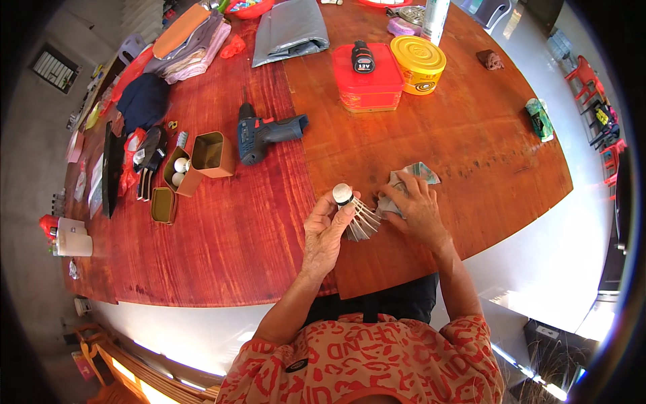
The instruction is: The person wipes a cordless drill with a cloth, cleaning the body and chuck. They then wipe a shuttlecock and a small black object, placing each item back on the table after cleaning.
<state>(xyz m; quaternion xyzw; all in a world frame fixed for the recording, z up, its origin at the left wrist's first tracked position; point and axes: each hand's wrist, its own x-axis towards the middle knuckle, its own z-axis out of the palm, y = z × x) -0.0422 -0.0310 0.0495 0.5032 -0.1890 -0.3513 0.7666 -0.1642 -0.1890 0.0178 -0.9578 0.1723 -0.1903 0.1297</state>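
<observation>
Above the table, shuttlecock pinched in left hand, half-hidden crumpled sheet under right hand, grip unclear.

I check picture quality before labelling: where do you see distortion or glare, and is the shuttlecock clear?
In the head view, edges of the tabletop curve; glare whitens the floor at right; the shuttlecock in the left hand looks fairly sharp.

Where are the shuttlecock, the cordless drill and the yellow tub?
Shuttlecock (363, 217): head view, on its feathered skirt.
Cordless drill (254, 135): head view, on its body.
Yellow tub (419, 59): head view, on its lid.
</observation>
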